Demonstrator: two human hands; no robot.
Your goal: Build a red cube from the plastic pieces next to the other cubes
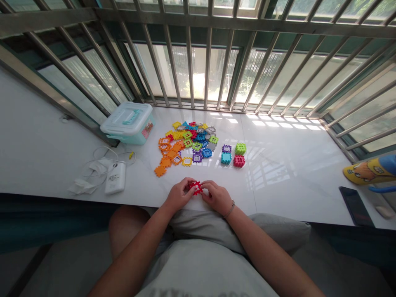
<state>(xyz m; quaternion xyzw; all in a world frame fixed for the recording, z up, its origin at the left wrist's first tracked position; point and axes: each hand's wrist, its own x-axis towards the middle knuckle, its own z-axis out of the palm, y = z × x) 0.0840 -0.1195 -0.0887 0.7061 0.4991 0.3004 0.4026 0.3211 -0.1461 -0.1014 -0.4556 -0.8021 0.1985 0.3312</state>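
Near the front edge of the white ledge, a red interlocking building tile point(196, 188) with a window pattern is held between both hands. My left hand point(181, 193) grips it from the left, thumb and fingers closed on its edge. From the right, my right hand point(217, 197) pinches the tile with its fingertips. Just beyond lies a loose pile of notched tiles point(179, 147) in orange, yellow, blue, green, purple and grey. To the right of the pile stand small assembled cubes: a green one point(240, 148), a red one point(239, 161), a teal one point(226, 158) and a purple one point(227, 148).
A lidded teal storage box point(128, 121) stands at the back left. In front of it are a white power bank point(115, 178) and cables. On the far right lie a dark phone point(356, 206) and a yellow bottle point(365, 171). Metal window bars point(208, 62) border the ledge point(278, 181).
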